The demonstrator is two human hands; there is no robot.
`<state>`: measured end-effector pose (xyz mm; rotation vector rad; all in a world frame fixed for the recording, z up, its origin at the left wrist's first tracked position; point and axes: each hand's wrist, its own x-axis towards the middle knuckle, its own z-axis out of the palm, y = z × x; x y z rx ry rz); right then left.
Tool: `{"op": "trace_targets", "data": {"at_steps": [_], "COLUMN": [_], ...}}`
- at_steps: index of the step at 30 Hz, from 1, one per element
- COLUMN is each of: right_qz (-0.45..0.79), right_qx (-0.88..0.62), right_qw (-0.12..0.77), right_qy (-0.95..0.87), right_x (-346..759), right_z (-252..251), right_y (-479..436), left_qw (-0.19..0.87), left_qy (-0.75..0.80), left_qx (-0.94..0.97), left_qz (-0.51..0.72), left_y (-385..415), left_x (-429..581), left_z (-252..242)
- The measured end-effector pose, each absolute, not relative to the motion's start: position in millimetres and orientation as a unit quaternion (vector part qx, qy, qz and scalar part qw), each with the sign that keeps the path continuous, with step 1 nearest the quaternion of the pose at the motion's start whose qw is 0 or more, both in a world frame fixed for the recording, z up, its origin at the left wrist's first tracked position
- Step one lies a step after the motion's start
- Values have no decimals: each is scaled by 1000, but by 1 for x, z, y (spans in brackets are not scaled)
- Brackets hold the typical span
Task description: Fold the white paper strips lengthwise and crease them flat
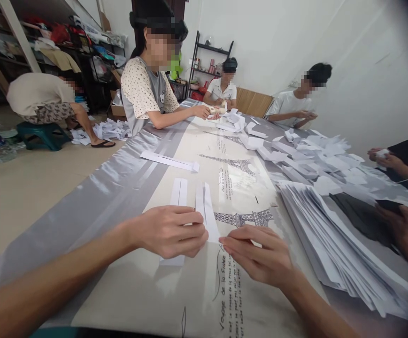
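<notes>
Left hand [173, 230] pinches folded strip [211, 219]; right hand [260, 256] pinches its near corner. Uneven pull could crease it. Flat strip [177, 191] beneath left hand could shift if brushed.

The strip [210, 220] is matt paper, the tablecloth [114, 180] glossy.

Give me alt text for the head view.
The left hand holds a white paper strip, with the right hand at its near corner, over a tablecloth printed with Eiffel Towers. Stacked paper lies to the right; people are beyond.
</notes>
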<state>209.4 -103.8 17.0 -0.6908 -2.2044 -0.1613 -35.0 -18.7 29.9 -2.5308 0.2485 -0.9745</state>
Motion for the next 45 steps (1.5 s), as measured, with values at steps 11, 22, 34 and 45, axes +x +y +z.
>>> {"op": "trace_targets", "data": {"at_steps": [11,22,34,45], "right_qz": [-114,-142,-101,-35], "right_qx": [-286,-314,-333,-355], "right_qw": [442,486,446,537], "right_qy": [-842,-803,-825,-764], "right_x": [211,204,206,219], "right_z": [23,25,20,23], "right_y": [-109,-117,-118,-107], "left_qw": [213,194,187,115], "left_qy": [65,15,58,-96], "left_qx": [-899,-865,-894,-910], "left_qz": [-378,-462,-403,-386], "left_y": [-14,-6,-19,44], "left_x": [-39,-41,-31,-74], "left_z": [31,22,24,17]}}
